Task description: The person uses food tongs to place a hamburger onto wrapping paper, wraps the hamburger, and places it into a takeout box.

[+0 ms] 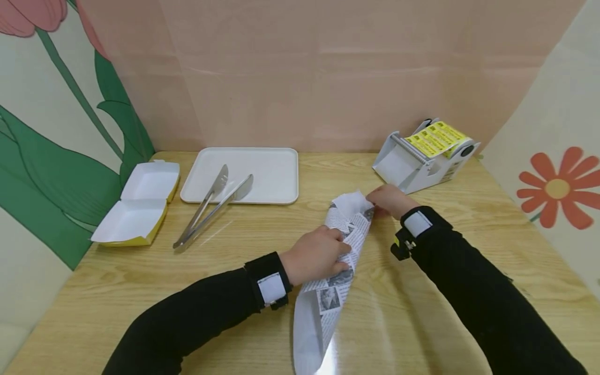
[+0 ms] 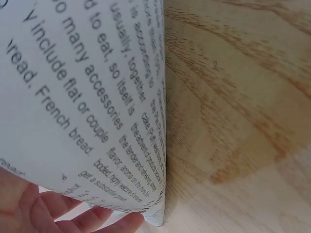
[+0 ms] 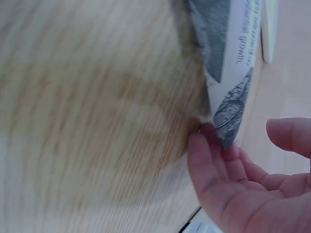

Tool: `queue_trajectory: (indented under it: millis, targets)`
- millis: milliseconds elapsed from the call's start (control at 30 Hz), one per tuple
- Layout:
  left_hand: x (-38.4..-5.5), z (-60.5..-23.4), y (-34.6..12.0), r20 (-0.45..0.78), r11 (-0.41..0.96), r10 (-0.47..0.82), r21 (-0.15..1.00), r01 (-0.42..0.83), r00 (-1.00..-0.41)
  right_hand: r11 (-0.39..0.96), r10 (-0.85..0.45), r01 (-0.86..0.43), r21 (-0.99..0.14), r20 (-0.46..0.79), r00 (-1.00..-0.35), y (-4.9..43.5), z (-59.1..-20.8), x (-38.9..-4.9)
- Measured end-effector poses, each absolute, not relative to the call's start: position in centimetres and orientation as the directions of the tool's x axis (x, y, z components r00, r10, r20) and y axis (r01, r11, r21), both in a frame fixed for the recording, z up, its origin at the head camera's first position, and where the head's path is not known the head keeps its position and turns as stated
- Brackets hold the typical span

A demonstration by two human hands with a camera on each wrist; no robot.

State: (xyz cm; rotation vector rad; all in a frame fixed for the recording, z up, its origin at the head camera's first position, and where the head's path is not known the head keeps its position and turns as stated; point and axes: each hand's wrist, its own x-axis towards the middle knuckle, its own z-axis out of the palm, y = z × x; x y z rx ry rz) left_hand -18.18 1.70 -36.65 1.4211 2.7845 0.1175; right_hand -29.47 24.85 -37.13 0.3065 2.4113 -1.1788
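Note:
A long, narrow roll of newsprint-patterned paper [image 1: 344, 281] runs up the table in front of me, its near end flaring into a white flap. Across the middle of the roll lies my left hand [image 1: 319, 255], fingers spread and pressing on the print. In the left wrist view, its fingers [image 2: 92, 218] show just past the paper's edge. My right hand [image 1: 389, 200] is at the roll's far end. There the right wrist view shows its fingers [image 3: 214, 170] touching the paper's tip from below, with the thumb apart. Whether anything lies inside the roll is hidden.
Metal tongs [image 1: 206, 208] lean on a white tray [image 1: 276, 177] at the back. An opened yellow-and-white carton [image 1: 136, 213] stands at the left. A dispenser [image 1: 412, 172] holding a roll of yellow labels [image 1: 438, 138] sits at the back right. Behind the table rises a pinkish sheet [image 1: 319, 78].

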Motion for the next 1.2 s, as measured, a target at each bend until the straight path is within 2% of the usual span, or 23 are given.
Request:
queue_trajectory:
  millis: [133, 233, 433, 600, 800, 1033, 1200]
  targets:
    - [-18.3, -36.7, 1.7, 0.018, 0.584, 0.809, 0.089, 0.807, -0.588, 0.622, 0.009, 0.375, -0.687, -0.473, -0.881, 24.7, -37.0, -29.7]
    - [-18.3, -36.6, 1.7, 0.010, 0.581, 0.812, 0.083, 0.810, -0.583, 0.692, 0.030, 0.350, -0.631, -0.460, -0.888, 24.4, -37.0, -29.9]
    - [-18.2, -36.6, 1.8, 0.014, 0.559, 0.828, 0.034, 0.828, -0.560, 0.808, 0.012, 0.212, -0.549, -0.345, -0.939, 24.1, -37.1, -29.9]
    - [-18.2, -36.5, 1.7, 0.022, 0.544, 0.838, 0.010, 0.839, -0.544, 0.823, -0.027, 0.120, -0.556, -0.249, -0.968, 24.1, -36.5, -29.7]
    - [-18.2, -36.5, 1.7, 0.019, 0.535, 0.845, 0.004, 0.845, -0.535, 0.799, -0.112, 0.045, -0.600, -0.222, -0.969, 24.0, -35.6, -29.6]
    - [-18.3, -36.7, 2.0, 0.009, 0.529, 0.849, -0.005, 0.849, -0.529, 0.802, -0.193, -0.065, -0.593, -0.154, -0.969, 24.3, -34.8, -29.4]
    - [-18.5, -36.6, 2.2, -0.020, 0.536, 0.844, 0.010, 0.844, -0.535, 0.772, -0.230, -0.080, -0.631, -0.159, -0.960, 24.1, -33.9, -29.1]
